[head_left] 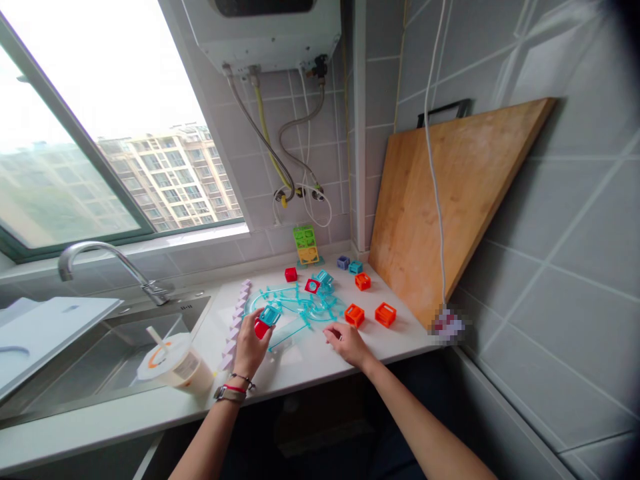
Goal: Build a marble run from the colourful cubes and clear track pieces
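My left hand (251,343) grips a teal plastic toy block (271,315) joined to or pressed against a red block (261,328), raised a little over the counter. My right hand (349,343) is curled closed near the counter's front edge; whether anything sits in its fingers is hidden. Between and beyond the hands lie clear teal track pieces (320,307), several of them overlapping. Among these rests a red block with a round opening (313,286), touching a teal block (325,280). To the right of my right hand stand two orange open-frame blocks (355,315) (385,314).
A lidded drink cup with a straw (176,363) stands by the sink (107,360) at left. Lilac zigzag pieces (236,325) line the counter. Behind are a red block (291,274), a green-yellow panel (306,245) and small blocks (355,267). A wooden board (450,200) leans right.
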{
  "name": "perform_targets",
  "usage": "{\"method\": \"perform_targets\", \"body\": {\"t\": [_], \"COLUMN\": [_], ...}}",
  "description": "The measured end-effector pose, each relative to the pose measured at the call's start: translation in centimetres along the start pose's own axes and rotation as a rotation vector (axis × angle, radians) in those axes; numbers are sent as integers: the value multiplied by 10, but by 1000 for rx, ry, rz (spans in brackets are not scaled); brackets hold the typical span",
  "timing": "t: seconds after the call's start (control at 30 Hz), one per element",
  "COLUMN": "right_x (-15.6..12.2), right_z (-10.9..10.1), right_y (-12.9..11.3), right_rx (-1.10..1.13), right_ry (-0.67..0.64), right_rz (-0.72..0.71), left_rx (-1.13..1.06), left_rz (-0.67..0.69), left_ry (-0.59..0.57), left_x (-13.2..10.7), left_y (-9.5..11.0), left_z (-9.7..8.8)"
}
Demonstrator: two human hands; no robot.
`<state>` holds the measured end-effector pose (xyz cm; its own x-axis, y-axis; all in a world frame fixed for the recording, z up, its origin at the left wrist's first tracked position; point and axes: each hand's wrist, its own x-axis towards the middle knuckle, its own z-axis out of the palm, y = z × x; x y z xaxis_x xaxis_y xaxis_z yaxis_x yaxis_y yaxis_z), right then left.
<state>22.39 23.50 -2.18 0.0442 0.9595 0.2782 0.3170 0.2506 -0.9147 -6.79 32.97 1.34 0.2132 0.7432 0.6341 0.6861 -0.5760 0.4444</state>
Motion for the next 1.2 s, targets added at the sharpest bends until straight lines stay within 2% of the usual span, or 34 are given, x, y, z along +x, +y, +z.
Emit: {"method": "perform_targets", "body": {"t": [0.1, 0.23, 0.33, 0.43, 0.57, 0.67, 0.87, 0.97, 1.1, 1.2], "right_x": [0, 9, 30, 61, 92, 101, 98, 99, 108, 104], "right_z": [2, 15, 34, 55, 76, 83, 84, 80, 62, 42], "right_y": [0, -11, -24, -32, -31, -26, -18, -19, -27, -35], "right_rx": [-23, -100, -130, -208, -301, -294, -265, -244, -212, -195], "right_ry": [3, -39, -116, -118, -134, -172, -170, -126, 12, 62], "right_rz": [-29, -154, -235, -225, -228, -258, -314, -329, -306, -306], "left_rx": [4, -3, -12, -16, -16, -17, -44, -55, -62, -71], "left_rz": [18, 15, 25, 58, 83, 96, 67, 51, 32, 36], "left_ry": [-43, -68, -88, -110, -109, -107, -101, -90, -83, -99], "left_x": [-5, -10, -13, -15, -17, -19, -20, -21, -21, -20], "left_y": [-1, -1, -1, -1, 1, 0, -5, -5, -2, -1], "left_z": [2, 5, 7, 8, 8, 9, 11, 12, 11, 11]}}
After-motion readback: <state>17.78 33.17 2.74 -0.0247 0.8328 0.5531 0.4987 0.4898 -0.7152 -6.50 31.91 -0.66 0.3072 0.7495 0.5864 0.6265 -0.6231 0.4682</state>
